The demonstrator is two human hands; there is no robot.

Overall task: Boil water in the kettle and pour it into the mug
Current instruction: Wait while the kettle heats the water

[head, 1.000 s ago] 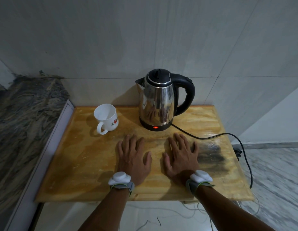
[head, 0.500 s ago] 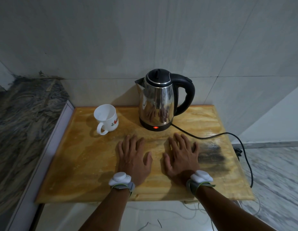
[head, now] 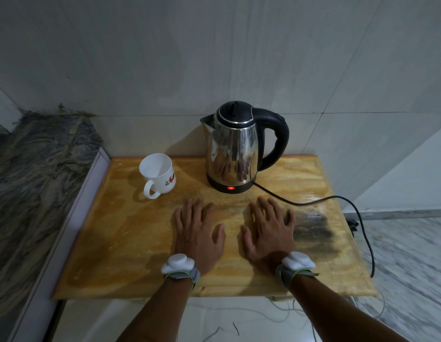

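A steel kettle [head: 233,154] with a black lid and handle stands on its base at the back of the wooden table [head: 120,243]. A red light [head: 230,188] glows on the base. Its handle points right, its spout left. A white mug [head: 159,175] with a red print stands upright to the kettle's left, handle toward me; nothing shows inside it. My left hand [head: 198,230] and my right hand [head: 270,230] lie flat on the table, palms down, in front of the kettle, holding nothing.
A black power cord [head: 337,201] runs from the kettle's base across the table's right side and down over its edge. A marbled stone ledge [head: 34,183] sits to the left. A tiled wall stands close behind the table. Thin wires lie on the floor below.
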